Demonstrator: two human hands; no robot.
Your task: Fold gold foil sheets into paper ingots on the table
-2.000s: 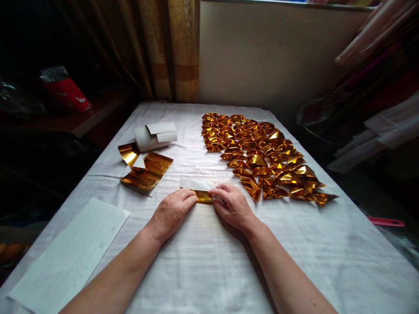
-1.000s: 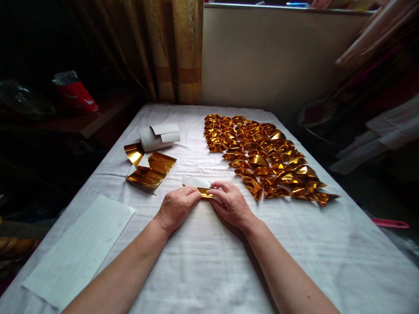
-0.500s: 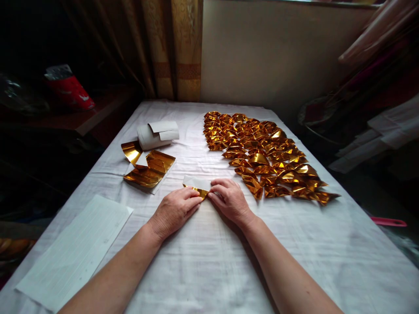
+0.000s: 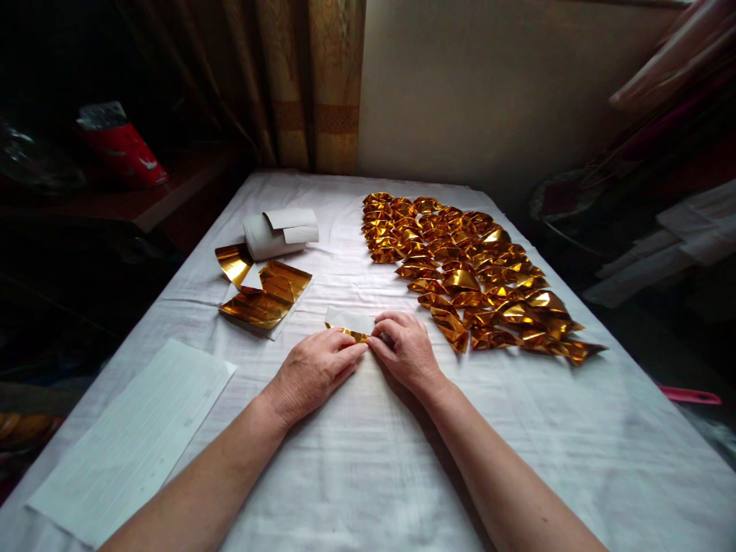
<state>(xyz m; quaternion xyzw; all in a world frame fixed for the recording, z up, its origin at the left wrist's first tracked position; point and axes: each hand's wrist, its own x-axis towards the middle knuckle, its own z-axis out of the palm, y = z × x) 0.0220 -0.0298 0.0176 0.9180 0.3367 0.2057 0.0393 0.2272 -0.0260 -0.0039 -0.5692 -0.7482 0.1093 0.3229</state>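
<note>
My left hand [image 4: 312, 369] and my right hand [image 4: 405, 349] meet at the middle of the white-clothed table [image 4: 368, 460]. Their fingertips pinch a small piece of gold foil paper [image 4: 352, 332], whose white back [image 4: 348, 317] sticks out beyond the fingers. Most of the gold side is hidden under the fingers. Right of my right hand lie several rows of folded gold foil pieces [image 4: 465, 272], the nearest one almost touching that hand.
A loose stack of flat gold sheets [image 4: 264, 295] and a white paper roll [image 4: 276, 232] lie at the left rear. A white lined sheet [image 4: 135, 437] rests at the near left edge. Curtain and wall stand behind; a red packet [image 4: 123, 146] sits on a side shelf.
My two hands have drawn closer together over the foil piece, so less gold shows between the fingers. The view has shifted slightly.
</note>
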